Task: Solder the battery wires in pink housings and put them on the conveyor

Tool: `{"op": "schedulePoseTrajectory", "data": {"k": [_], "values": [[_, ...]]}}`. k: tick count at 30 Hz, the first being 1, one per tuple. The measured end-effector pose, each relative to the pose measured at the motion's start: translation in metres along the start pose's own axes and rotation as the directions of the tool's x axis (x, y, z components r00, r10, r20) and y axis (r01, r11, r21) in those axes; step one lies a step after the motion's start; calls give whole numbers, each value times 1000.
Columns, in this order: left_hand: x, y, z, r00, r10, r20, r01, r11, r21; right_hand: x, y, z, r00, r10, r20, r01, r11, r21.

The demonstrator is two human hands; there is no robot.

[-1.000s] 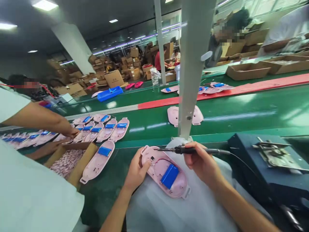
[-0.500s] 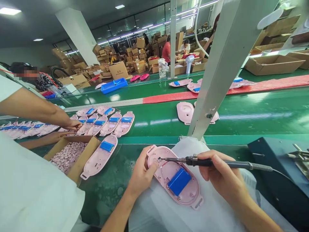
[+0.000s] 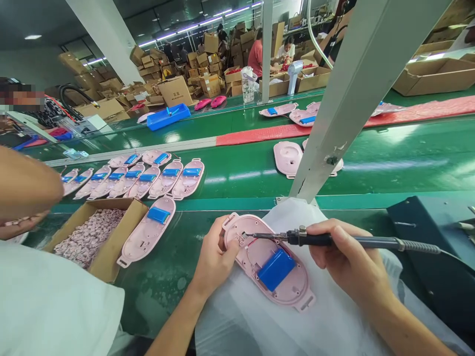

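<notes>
My left hand (image 3: 215, 257) grips the upper left end of a pink plastic housing (image 3: 297, 287), thumb on its inner face. The housing lies tilted over a white cloth (image 3: 237, 316) on my lap. A blue battery pack (image 3: 276, 269) sits inside it, with a thin red wire running toward the upper end. In my right hand (image 3: 349, 257) is a soldering iron (image 3: 315, 239), held like a pen. Its tip meets a small part near my left thumb; whether it touches is too small to tell.
Left stands a cardboard box (image 3: 129, 217) of small pink parts, beside another pink housing (image 3: 139, 242). Several more housings with batteries line the green conveyor (image 3: 230, 178). A metal post (image 3: 334, 143) rises ahead. A dark blue device (image 3: 419, 222) stands right. A co-worker's arm (image 3: 27, 188) is at left.
The co-worker's arms have drawn back left, away from the row of housings. My view has shifted slightly. My hands keep the same hold, with the iron's tip at the same area.
</notes>
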State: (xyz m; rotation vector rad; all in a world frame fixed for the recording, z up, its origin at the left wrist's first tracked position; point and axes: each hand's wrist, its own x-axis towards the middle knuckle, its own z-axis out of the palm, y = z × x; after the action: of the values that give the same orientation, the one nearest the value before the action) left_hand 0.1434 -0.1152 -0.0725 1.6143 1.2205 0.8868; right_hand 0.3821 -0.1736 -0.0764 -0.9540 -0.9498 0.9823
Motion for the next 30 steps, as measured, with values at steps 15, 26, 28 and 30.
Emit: {"op": "schedulePoseTrajectory", "data": {"k": [15,26,28,30], "values": [[0,-1,-4,998,55,34,-55,998,23,-3,1,1,999,-44,7,44,998,-42],[-3,-6,-2,994,110,-3,-109,991,82,-12,-2,1,981,-171,88,190,941,-280],[-3,-3,-3,991,131,15,-132,989,67,-13,-4,1,962,-239,133,270,910,-315],[-4,-1,-3,989,148,24,-149,988,49,-12,-7,2,937,-297,183,343,881,-327]]}}
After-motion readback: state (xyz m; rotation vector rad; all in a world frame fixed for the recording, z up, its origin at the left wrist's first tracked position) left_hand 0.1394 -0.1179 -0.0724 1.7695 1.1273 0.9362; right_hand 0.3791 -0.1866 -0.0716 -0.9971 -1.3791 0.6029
